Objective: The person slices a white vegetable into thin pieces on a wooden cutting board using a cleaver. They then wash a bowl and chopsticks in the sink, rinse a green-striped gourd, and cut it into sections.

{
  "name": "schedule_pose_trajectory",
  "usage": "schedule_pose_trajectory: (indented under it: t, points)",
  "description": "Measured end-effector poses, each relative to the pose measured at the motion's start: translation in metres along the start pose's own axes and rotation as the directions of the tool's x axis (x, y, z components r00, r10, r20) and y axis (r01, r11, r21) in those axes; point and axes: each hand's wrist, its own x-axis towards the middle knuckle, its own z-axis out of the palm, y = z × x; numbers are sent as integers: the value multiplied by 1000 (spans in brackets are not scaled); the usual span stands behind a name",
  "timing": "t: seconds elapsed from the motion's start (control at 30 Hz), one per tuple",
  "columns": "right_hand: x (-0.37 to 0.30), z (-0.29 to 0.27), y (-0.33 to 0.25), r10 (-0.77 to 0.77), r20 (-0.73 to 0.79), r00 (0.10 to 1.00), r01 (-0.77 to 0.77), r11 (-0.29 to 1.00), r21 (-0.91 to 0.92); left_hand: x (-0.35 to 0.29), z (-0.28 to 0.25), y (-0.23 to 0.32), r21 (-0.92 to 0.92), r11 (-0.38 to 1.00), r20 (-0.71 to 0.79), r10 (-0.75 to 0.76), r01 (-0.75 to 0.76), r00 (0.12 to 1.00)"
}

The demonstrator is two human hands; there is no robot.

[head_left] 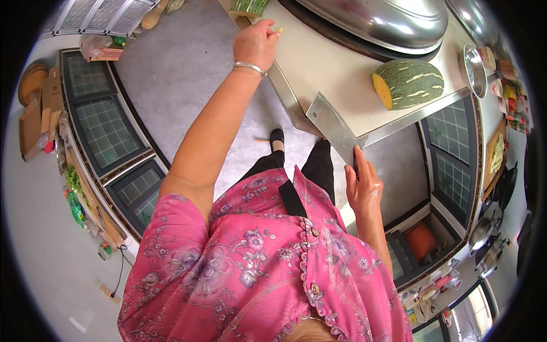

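Observation:
My right hand is closed round the handle of a cleaver. Its broad metal blade points up and left and overlaps the near corner of the pale worktop. Over the worktop's left edge reaches my left hand, a bracelet at its wrist. Its fingers are curled, and a small yellow piece shows at the fingertips. One cut green squash lies on the worktop, its yellow flesh facing left. Another green squash piece sits at the top edge, just above my left hand.
A large domed metal lid covers a dark-rimmed round pan at the back of the worktop. A metal bowl stands right of the squash. Cabinets with glass panels line the left. Grey floor lies between them and the worktop.

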Motion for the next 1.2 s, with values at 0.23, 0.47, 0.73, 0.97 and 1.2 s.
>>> schedule_pose_trajectory:
  t: [0.23, 0.47, 0.73, 0.97, 1.2]
  points:
    - [5, -2, 2, 8, -15, 1000, -8, 1000, -2, 16, 9, 6, 168, 985, 103, 18, -35, 995]
    - [29, 6, -4, -4, -112, 994, -11, 991, -133, 12, 6, 1, 107, 990, 81, 80, -88, 994]
    - [79, 28, 0, -138, -171, 976, 87, 957, -277, -52, -32, 26, -640, 666, 419, -116, 384, 901]
    - [100, 19, -29, -71, -239, 968, 130, 961, 242, -108, -34, 63, -691, 605, 510, 22, 394, 860]
    - [96, 27, -51, 176, 448, 876, -479, 213, 852, -125, -32, 67, -566, 812, 109, 240, -138, 965]
